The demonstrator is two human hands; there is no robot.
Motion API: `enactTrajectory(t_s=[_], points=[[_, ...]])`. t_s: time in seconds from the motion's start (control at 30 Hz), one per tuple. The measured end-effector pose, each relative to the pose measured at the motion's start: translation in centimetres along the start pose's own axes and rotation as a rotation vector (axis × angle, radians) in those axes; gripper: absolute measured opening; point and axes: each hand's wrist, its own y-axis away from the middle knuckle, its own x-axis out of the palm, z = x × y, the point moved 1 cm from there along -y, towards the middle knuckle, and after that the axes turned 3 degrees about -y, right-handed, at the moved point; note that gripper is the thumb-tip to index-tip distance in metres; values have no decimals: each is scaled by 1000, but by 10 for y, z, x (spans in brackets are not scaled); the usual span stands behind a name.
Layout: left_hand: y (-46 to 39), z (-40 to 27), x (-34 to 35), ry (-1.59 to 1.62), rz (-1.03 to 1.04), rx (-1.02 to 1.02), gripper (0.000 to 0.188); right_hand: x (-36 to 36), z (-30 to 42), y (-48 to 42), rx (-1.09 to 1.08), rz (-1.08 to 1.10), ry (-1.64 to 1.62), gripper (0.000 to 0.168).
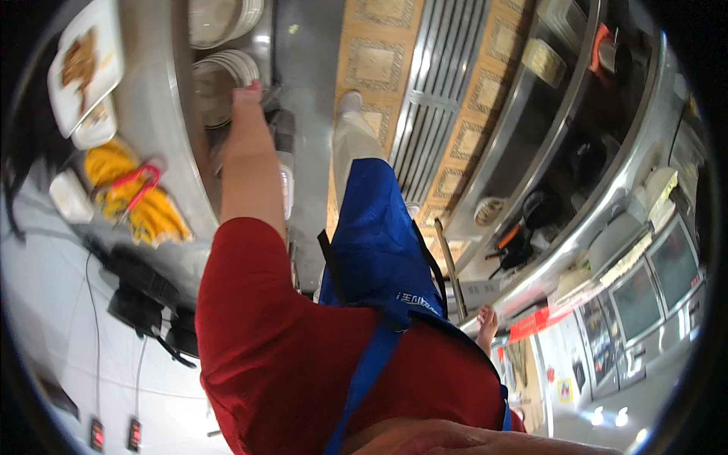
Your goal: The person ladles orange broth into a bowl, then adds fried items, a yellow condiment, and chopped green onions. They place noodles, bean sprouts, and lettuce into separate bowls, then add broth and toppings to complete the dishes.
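Observation:
My left arm reaches down to a shelf under the steel counter at the left. My left hand [247, 94] is at the rim of a stack of white plates [242, 62]; its fingertips are partly hidden, so a grip cannot be told. A second stack of white dishes [224, 23] stands beyond it. My right hand [487, 324] is small in view beside my body at the right, near the edge of a steel counter [512, 301], its fingers partly bent. Whether it touches anything is unclear. I wear a blue apron [375, 227] over a red shirt.
On the left counter [153, 85] lie a white dish of brown food [85, 68], a yellow cloth [159, 213] and a red-handled tool [139, 179]. A metal floor grate [435, 85] crosses the tiles. Steel shelves at the right hold a tub [543, 61] and dark pans [537, 207].

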Motion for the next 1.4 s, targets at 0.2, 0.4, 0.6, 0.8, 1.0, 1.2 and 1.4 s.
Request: enactTrajectory(t_s=[0.2, 0.4, 0.6, 0.8, 1.0, 1.2, 1.4], points=[[-48, -40, -6, -1516, -445, 268, 44, 45, 48, 15, 42, 98, 56, 45], [25, 1, -9, -2218, -287, 832, 41, 38, 16, 58, 188, 130, -122, 57], [133, 42, 2, -2460, 15, 1328, 39, 30, -19, 96, 277, 9, -423, 42], [240, 121, -26, -2384, 379, 1810, 39, 15, -113, 100, 253, 0, -570, 45], [342, 271, -13, -1438, 1237, 619, 31, -3, -203, 60, 204, -95, -841, 47], [621, 468, -147, -1790, 1366, 245, 37, -167, -232, -79, -178, -515, -439, 35], [756, 615, -306, -2444, 1588, 79, 43, -333, -263, -183, -458, -1048, -348, 22]])
